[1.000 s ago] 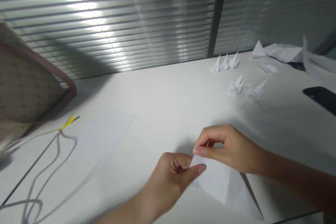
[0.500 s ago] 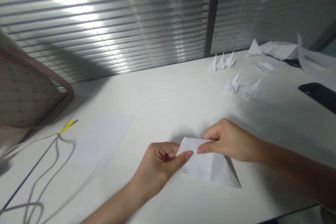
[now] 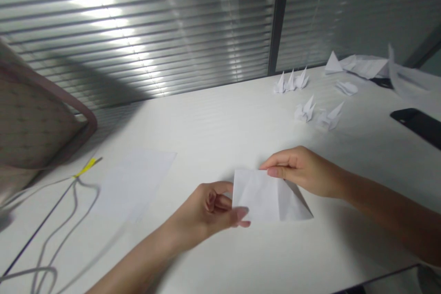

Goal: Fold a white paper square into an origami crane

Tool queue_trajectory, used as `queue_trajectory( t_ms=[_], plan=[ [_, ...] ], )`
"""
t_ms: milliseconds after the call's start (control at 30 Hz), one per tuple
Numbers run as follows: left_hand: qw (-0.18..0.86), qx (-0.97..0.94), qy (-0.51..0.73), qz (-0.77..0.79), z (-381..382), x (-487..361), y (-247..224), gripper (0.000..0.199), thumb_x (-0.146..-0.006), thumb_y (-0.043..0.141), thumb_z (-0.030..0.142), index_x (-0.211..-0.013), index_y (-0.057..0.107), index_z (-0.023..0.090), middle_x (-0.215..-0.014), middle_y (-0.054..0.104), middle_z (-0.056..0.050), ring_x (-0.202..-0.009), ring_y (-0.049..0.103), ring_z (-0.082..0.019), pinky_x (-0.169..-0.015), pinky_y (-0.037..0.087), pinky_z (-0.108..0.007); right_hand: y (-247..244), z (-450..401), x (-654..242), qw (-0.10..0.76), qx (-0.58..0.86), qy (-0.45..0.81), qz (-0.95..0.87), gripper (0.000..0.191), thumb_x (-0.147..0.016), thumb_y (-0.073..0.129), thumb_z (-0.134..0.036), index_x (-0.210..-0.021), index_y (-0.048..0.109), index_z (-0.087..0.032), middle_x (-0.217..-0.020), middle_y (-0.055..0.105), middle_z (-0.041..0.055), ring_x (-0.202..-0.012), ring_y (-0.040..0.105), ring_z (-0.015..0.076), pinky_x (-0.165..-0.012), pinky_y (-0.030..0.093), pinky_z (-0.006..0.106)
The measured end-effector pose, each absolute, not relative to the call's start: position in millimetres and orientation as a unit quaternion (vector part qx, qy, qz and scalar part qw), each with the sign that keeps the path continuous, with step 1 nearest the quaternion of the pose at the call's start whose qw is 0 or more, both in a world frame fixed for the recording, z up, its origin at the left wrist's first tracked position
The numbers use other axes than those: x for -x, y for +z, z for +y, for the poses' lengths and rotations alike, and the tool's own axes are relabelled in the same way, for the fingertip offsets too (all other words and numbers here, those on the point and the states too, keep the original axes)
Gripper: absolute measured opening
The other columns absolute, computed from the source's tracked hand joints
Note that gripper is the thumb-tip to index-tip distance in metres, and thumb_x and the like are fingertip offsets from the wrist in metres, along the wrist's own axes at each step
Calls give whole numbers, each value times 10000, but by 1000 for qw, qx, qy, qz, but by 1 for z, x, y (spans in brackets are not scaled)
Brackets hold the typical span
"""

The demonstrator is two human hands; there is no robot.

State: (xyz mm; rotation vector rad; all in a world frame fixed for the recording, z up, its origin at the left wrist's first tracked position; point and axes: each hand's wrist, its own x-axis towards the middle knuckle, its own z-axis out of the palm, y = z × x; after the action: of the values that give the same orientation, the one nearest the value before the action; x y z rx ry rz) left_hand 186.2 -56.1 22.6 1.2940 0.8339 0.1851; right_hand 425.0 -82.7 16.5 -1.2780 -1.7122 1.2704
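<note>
A folded white paper [image 3: 260, 195] is held just above the white table, with a square part on the left and a triangular flap on the right. My left hand [image 3: 215, 209] pinches its lower left edge, thumb in front and fingers partly behind. At the top edge, right of the middle, my right hand [image 3: 303, 170] grips the paper between thumb and fingers. A vertical crease runs between the square part and the flap.
Several folded paper cranes [image 3: 305, 110] stand at the back right, near loose papers [image 3: 365, 65] and a black phone [image 3: 418, 124]. At left lie a flat white sheet [image 3: 134, 183], a grey cable [image 3: 74, 206] with a yellow tie, and a bag [image 3: 37, 119].
The paper has turned so that its top edge lies nearly level. My left hand has slid down to its lower left edge, and my right hand has moved slightly up.
</note>
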Motion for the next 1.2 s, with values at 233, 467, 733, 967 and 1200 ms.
queue_trajectory(
  t_ms=[233,467,733,967,1200],
  plan=[
    [647,-597,163,445,-65,-196,26,281,-760,696,423,-768,723,143,-650,679,-30,-556,579,-146,-500,407,-223,23,-99,-412,303,457,441,-710,288,-858,607,-356,-1127,670,-276,-1053,721,23,-885,680,179,-803,530,298],
    [708,-471,277,447,-62,-194,28,232,-793,673,358,-737,758,149,-718,716,-76,-729,627,-199,-697,448,-279,25,-97,-437,287,454,265,-801,809,-664,798,-256,-1381,424,-285,-1347,547,51,-1210,531,232,-1010,437,349],
    [677,-539,256,431,-59,-189,29,242,-780,681,324,-617,730,152,-817,624,-65,-761,580,-192,-650,431,-267,28,-97,-436,283,400,198,-849,639,-794,681,-267,-1384,438,-236,-1068,680,77,-945,638,217,-830,499,338],
    [647,-577,250,431,-55,-185,27,268,-785,675,371,-629,747,165,-828,616,-76,-776,572,-205,-656,445,-283,31,-98,-440,265,408,233,-842,650,-767,718,-345,-1360,471,-242,-1109,662,69,-980,624,213,-848,489,319],
    [633,-587,271,425,-53,-186,25,250,-791,676,333,-624,747,161,-832,609,-73,-761,577,-200,-648,444,-293,31,-98,-440,242,391,194,-866,672,-760,722,-291,-1372,451,-228,-1149,652,72,-1012,612,221,-884,470,340]
  ],
)
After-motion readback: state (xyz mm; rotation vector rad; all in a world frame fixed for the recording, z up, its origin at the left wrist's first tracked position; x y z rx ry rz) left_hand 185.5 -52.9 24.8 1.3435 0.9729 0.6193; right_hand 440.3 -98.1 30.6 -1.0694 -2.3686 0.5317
